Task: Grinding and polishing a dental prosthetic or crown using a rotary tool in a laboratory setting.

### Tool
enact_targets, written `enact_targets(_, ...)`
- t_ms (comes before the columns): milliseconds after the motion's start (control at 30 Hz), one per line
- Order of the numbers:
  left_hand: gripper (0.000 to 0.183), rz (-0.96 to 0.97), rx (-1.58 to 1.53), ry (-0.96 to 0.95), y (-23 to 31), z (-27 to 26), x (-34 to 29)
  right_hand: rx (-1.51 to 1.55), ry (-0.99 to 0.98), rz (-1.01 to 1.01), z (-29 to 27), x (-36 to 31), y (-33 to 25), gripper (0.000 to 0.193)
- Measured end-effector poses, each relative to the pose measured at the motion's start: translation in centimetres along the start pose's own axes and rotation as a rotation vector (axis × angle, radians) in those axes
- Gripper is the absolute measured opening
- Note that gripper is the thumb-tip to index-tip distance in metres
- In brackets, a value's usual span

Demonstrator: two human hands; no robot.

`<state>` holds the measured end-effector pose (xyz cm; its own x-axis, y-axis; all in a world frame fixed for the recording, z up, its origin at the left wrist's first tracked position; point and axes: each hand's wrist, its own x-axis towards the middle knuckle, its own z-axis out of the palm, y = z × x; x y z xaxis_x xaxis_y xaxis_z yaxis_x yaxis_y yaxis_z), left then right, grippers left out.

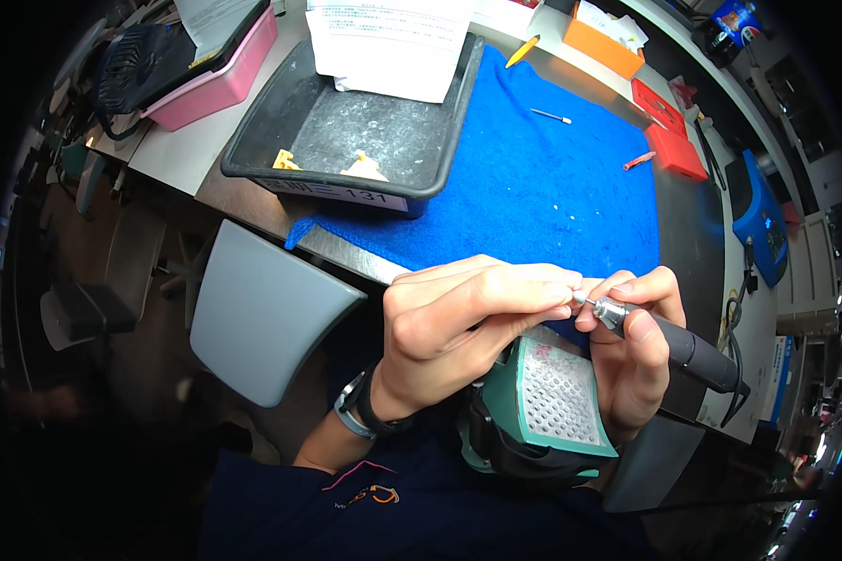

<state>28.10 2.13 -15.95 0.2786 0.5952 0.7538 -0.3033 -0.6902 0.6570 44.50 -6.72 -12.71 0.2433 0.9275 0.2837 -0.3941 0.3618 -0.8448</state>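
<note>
I am holding a dark rotary hand tool in my right hand, with my fingers wrapped tight around it and its shiny silver tip pointing to the left. The tool sits just in front of my chest, above a green block with a white grid of tiny holes. My left hand comes across and its fingertips pinch right at the silver tip. There may be a very small bit there, but it is hidden by my fingers, so I cannot tell what the pinch holds. To do this well, I think I should keep the tool very steady, keep both hands close together, and move my left fingers slowly so nothing tiny slips out and drops. I wear a dark watch on my left wrist. The tool's cord runs off to the right. Past my hands lies a blue cloth on the work table. A thin little bit and a small red piece lie on the cloth, well apart from my hands. At the far left of the cloth stands a black tray with papers leaning in it and small yellow bits inside. A pink box is left of the tray, and red boxes and an orange one are at the far right.
</note>
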Motion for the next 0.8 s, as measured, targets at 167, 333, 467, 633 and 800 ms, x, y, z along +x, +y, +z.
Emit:
enact_targets(167, 0.03, -0.002, -0.002, 0.012, 0.23, -0.15, 0.02, 0.017, -0.01, 0.018, 0.15, 0.01, 0.0, 0.016)
enact_targets(333, 0.029, -0.012, -0.005, 0.015, 0.15, 0.05, 0.05, 0.002, -0.003, 0.021, 0.12, -0.05, -0.3, 0.015)
enact_targets(467, 0.028, -0.021, -0.001, 0.019, 0.21, -0.1, -0.03, -0.011, 0.005, 0.027, 0.41, 0.04, -0.14, 0.014)
enact_targets(633, 0.027, -0.032, -0.011, 0.023, 0.29, 0.03, 0.02, 0.008, 0.012, 0.025, 0.63, 0.02, -0.24, 0.013)
enact_targets(800, 0.029, -0.009, 0.002, 0.027, 0.09, 0.04, -0.05, 0.009, -0.022, 0.044, 0.24, 0.12, -0.19, 0.014)
